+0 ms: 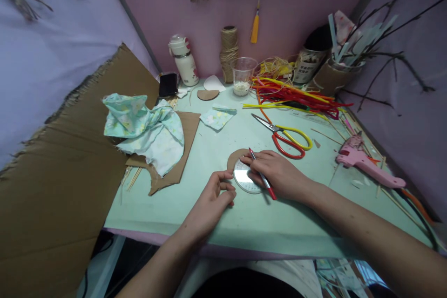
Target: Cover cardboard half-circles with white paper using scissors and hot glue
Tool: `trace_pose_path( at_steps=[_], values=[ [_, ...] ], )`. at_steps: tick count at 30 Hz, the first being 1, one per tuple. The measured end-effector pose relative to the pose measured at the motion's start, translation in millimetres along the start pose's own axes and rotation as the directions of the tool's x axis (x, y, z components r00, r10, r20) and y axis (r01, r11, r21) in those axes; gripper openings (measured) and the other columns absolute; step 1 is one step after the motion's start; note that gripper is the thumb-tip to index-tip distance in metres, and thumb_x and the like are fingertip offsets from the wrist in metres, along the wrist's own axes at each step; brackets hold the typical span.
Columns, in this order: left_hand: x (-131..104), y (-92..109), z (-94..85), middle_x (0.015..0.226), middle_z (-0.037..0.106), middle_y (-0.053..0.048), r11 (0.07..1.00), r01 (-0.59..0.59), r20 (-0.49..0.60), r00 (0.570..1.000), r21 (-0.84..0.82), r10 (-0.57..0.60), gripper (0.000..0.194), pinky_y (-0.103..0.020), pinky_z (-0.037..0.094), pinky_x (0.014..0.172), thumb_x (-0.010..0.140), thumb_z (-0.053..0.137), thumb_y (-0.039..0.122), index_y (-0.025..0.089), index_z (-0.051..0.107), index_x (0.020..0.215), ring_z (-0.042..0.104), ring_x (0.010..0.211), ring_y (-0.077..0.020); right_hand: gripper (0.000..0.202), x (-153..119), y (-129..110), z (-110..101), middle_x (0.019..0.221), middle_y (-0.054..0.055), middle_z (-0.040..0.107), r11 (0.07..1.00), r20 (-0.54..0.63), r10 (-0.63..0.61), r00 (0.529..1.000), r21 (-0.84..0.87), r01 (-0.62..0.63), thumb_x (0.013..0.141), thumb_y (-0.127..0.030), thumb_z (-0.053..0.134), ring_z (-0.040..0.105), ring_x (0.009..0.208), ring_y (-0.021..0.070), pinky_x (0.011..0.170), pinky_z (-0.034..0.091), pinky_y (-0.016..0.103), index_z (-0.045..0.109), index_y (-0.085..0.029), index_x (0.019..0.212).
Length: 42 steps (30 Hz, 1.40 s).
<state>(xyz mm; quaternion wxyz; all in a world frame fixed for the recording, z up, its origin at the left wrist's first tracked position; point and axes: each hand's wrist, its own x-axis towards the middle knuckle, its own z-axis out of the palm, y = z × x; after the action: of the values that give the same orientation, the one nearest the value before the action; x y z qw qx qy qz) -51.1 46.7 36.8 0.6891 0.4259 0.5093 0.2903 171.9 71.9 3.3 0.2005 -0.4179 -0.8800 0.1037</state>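
My right hand (274,171) holds a red-capped pen (264,179) and rests over a clear round protractor (246,178). The protractor lies partly on a brown cardboard piece (233,158), whose curved edge shows above it. At the protractor's left edge is my left hand (219,194), its fingers curled and apart, fingertips near the cardboard, with nothing in its grasp. Scissors (275,129) with one yellow and one red handle lie with blades parted, beyond my right hand.
Floral cloth (146,125) lies on cardboard (190,136) at left. A pink glue gun (370,164) is at right. Behind stand a white bottle (186,65), twine (228,51) and a clear cup (242,77), beside red and yellow strips (289,93).
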Motion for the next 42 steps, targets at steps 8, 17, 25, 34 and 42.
trace_pose_path(
  at_steps=[8,17,25,34,42],
  values=[
    [-0.4,1.1,0.4,0.100,0.056,-0.004,0.998,-0.005,0.028,1.000,0.065,0.003,0.026,-0.031,0.043,0.077,0.080,0.055,0.020,0.022,0.053,0.105,0.052,0.082,-0.0156,0.032,0.2,1.5,0.7,0.119,0.013,0.068,1.000,0.012,-0.004,1.000,0.021,0.004,0.090,-0.016,0.054,0.063,0.106,0.0242,0.089,0.046,0.042,0.057,-0.018,0.122],
    [-0.5,-0.2,-1.3,0.101,0.056,-0.005,0.998,-0.008,0.029,1.000,0.062,0.006,0.027,-0.031,0.043,0.078,0.080,0.055,0.020,0.022,0.052,0.107,0.053,0.083,-0.0156,0.034,0.8,-0.4,0.2,0.117,0.014,0.068,1.000,-0.001,-0.003,1.000,0.007,0.003,0.092,-0.018,0.053,0.064,0.106,0.0248,0.090,0.046,0.042,0.056,-0.017,0.125],
    [-0.4,-0.8,-0.9,0.102,0.053,-0.003,0.993,0.008,0.040,0.999,0.116,-0.013,0.030,-0.030,0.043,0.080,0.080,0.052,0.021,0.022,0.048,0.109,0.052,0.081,-0.0134,0.031,0.6,0.6,1.8,0.112,0.013,0.070,1.000,0.003,0.004,1.000,0.023,-0.005,0.093,-0.019,0.052,0.065,0.100,0.0242,0.088,0.046,0.042,0.058,-0.016,0.123],
    [-0.2,0.8,4.2,0.097,0.053,-0.002,0.995,-0.002,0.016,1.000,0.095,0.001,0.033,-0.029,0.044,0.077,0.076,0.054,0.022,0.021,0.047,0.108,0.052,0.081,-0.0134,0.033,1.1,-1.8,0.3,0.111,0.017,0.070,1.000,0.007,0.022,1.000,0.011,-0.022,0.093,-0.023,0.053,0.065,0.099,0.0264,0.087,0.048,0.045,0.059,-0.013,0.124],
    [0.0,-1.0,3.8,0.095,0.054,-0.002,0.994,-0.004,0.015,1.000,0.111,0.003,0.032,-0.030,0.042,0.079,0.078,0.053,0.021,0.020,0.047,0.109,0.053,0.076,-0.0118,0.034,0.4,0.9,2.2,0.113,0.017,0.069,1.000,0.001,-0.007,1.000,-0.012,0.007,0.095,-0.023,0.051,0.065,0.101,0.0258,0.087,0.048,0.044,0.056,-0.014,0.127]
  ],
)
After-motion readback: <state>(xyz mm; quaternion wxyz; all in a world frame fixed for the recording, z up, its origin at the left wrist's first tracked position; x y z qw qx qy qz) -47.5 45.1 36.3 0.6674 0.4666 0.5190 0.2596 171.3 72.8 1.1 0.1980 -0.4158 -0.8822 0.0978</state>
